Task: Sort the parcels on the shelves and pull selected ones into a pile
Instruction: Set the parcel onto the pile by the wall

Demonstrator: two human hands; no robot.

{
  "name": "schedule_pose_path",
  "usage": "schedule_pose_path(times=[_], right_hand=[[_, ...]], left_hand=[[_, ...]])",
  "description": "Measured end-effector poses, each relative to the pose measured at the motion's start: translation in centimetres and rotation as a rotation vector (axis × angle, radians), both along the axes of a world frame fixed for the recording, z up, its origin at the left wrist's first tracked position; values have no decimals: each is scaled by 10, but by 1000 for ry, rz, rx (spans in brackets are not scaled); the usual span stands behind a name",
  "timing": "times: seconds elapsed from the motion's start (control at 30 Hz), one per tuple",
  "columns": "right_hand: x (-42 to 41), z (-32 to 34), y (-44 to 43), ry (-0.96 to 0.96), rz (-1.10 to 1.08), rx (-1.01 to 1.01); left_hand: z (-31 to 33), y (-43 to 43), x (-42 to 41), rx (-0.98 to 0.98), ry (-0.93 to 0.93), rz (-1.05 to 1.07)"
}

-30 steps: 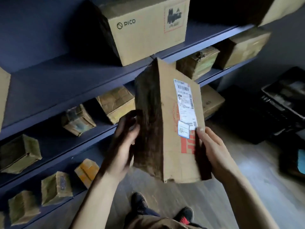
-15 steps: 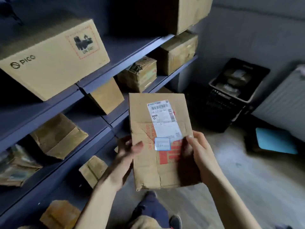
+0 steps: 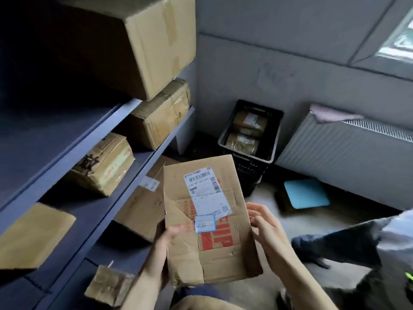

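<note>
Parcel point(image 3: 223, 253): labelled carton, label up, held aloft beside shelves point(image 3: 134, 151). Left hand point(image 3: 162, 251): grips its left edge, thumb on face. Right hand point(image 3: 267, 233): fingers curled round its right edge.

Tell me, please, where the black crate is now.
In the head view, the black crate stands on the floor against the wall, right of centre, between the shelves and the radiator, with parcels inside.
</note>
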State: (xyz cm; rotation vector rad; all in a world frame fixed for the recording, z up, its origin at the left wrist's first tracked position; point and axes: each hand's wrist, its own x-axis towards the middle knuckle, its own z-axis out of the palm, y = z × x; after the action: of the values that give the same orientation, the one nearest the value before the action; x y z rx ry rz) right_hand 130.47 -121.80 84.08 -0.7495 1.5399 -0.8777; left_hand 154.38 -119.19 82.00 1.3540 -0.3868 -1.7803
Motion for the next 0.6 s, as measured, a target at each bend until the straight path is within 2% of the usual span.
schedule_pose_path(times=[0.27,0.47,0.6], right_hand=[[-43,-12,-107,26,-187,51],[-89,-57,-188,13,-277,135],[-128,-85,-263,44,-240,178]], left_hand=[[8,-154,-50,-71,-81,-59],[-26,-262,-98,132,-93,-67],[-50,-330,-139,204,-121,36]])
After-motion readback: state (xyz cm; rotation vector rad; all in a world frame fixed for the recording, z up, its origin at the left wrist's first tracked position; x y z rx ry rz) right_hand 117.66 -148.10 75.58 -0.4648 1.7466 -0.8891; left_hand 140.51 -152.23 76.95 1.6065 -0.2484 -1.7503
